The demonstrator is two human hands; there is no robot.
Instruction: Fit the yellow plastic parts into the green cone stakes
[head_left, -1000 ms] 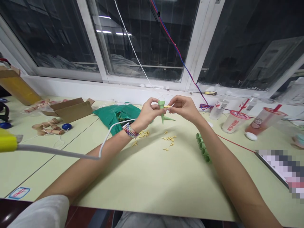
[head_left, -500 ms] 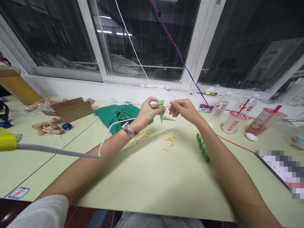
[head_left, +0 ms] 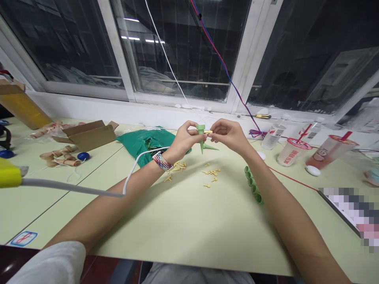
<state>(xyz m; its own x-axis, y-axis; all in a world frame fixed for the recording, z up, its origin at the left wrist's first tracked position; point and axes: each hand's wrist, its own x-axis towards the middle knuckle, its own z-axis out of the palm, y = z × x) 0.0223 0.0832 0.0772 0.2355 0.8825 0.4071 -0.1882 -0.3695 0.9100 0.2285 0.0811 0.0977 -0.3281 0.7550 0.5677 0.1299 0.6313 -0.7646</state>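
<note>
Left hand point(head_left: 185, 139) is clamping a green plastic spike point(head_left: 201, 138) upright above the table — fingers wrapped firmly around its head. Right hand point(head_left: 229, 134) is pinching a small yellow peg point(head_left: 208, 131) against the spike, close beside the left hand — a steady, square hold favours clean alignment.

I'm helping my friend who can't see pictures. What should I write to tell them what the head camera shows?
The left hand holds a green plastic spike, and the right hand pinches a small yellow piece beside its top. Loose yellow pieces and a row of green cylinders lie on the pale table below, in front of a dark window.
</note>
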